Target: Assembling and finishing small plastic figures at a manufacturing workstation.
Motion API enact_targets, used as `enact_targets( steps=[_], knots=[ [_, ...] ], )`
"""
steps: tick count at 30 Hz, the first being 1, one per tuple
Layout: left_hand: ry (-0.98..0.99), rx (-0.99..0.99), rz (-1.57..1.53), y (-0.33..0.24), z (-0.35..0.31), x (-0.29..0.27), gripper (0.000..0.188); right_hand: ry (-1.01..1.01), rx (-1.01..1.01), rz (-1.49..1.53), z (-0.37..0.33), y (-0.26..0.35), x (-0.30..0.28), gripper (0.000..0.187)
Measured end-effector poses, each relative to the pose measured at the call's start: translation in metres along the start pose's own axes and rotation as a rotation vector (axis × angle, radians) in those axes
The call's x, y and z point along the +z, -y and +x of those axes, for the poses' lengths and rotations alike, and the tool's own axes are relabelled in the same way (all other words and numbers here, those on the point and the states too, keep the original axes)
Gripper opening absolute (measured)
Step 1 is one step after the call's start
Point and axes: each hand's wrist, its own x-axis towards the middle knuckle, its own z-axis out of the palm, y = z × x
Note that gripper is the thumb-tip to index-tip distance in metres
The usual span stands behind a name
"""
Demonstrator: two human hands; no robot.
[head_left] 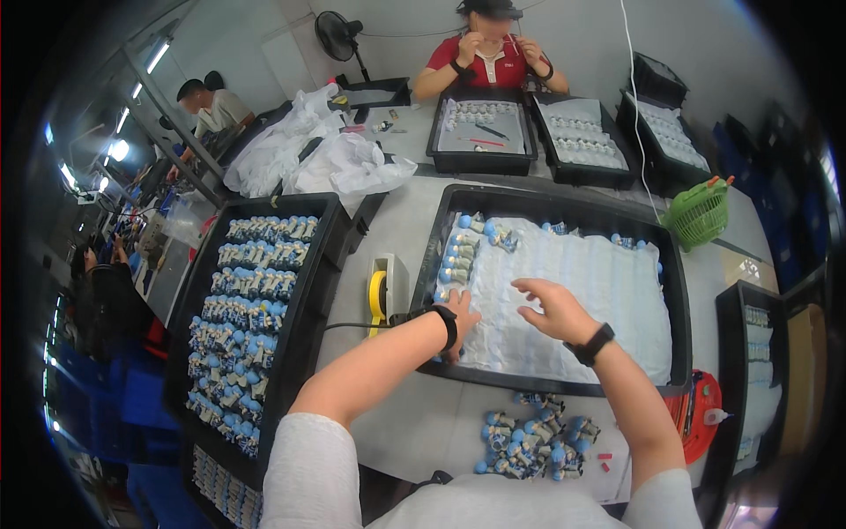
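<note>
Left hand point(456, 324): fingers partly spread at the left side of the black tray point(546, 384), grip not determinable; right hand point(557, 309): open, empty, above the white sheet point(511, 344), which conceals most of the tray's interior. Blue-topped figurines point(458, 254) line the tray's left side, with others heaped on the pale tabletop point(397, 414); a co-worker's red polo shirt point(485, 75) bears small lettering, and dark fisheye edges obscure the workshop's periphery.

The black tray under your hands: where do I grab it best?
I'd probably hold the black tray by its rim at both short ends, coming from left and right together: it's wide, lies flat and has raised walls.
</note>
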Motion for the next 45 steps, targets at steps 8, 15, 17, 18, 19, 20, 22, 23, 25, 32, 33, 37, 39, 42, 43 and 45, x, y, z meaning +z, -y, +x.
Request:
enact_targets(
  steps=[8, 15, 17, 18, 19, 20, 22, 23, 25, 32, 33, 37, 39, 42, 43, 45],
  knots=[
    [-0.005, -0.048, -0.073, 0.001, 0.006, 0.010, 0.093, 0.030, -0.108, -0.291, 0.126, -0.063, 0.079, 0.073],
    [-0.022, 0.014, -0.019, 0.010, 0.013, 0.010, 0.082, 0.062, -0.023, -0.267, 0.147, -0.064, 0.096, 0.070],
    [0.010, 0.027, 0.056, 0.005, 0.014, 0.006, 0.082, 0.031, -0.023, -0.297, 0.150, -0.064, 0.099, 0.070],
    [0.042, 0.030, 0.124, 0.002, 0.013, 0.005, 0.082, 0.023, -0.017, -0.299, 0.149, -0.065, 0.103, 0.070],
    [0.027, 0.029, 0.115, 0.003, 0.013, 0.009, 0.082, 0.057, 0.020, -0.312, 0.151, -0.063, 0.105, 0.071],
    [0.023, 0.027, 0.125, 0.002, 0.014, 0.011, 0.082, 0.092, 0.056, -0.324, 0.152, -0.061, 0.105, 0.072],
    [0.028, -0.008, 0.082, -0.003, 0.013, 0.012, 0.083, 0.093, 0.065, -0.293, 0.148, -0.060, 0.104, 0.070],
    [0.055, -0.009, 0.058, -0.004, 0.011, 0.011, 0.084, 0.061, 0.062, -0.292, 0.146, -0.060, 0.106, 0.069],
    [0.054, 0.003, 0.034, 0.000, 0.008, 0.006, 0.084, -0.005, 0.062, -0.245, 0.140, -0.060, 0.107, 0.067],
    [-0.191, 0.083, -0.122, 0.012, 0.012, 0.016, 0.075, -0.217, 0.034, 0.035, 0.112, -0.063, 0.056, 0.066],
    [-0.243, 0.089, -0.179, 0.016, 0.010, 0.019, 0.072, -0.240, -0.046, 0.056, 0.100, -0.048, 0.035, 0.064],
    [-0.325, 0.130, -0.318, 0.030, -0.004, 0.013, 0.066, -0.218, -0.075, 0.203, 0.001, 0.013, -0.036, 0.057],
    [-0.351, 0.155, -0.415, 0.031, -0.014, 0.003, 0.059, -0.193, -0.043, 0.162, -0.065, 0.029, -0.052, 0.055],
    [-0.446, 0.134, -0.483, 0.027, -0.031, -0.021, 0.053, -0.180, 0.106, 0.140, -0.156, 0.033, -0.049, 0.053],
    [-0.529, 0.145, -0.456, 0.023, -0.042, -0.028, 0.053, -0.175, 0.225, 0.244, -0.182, 0.036, -0.040, 0.052],
    [-0.623, 0.175, -0.422, 0.006, -0.063, -0.043, 0.052, -0.193, 0.397, 0.288, -0.222, 0.032, -0.017, 0.051]
  ],
)
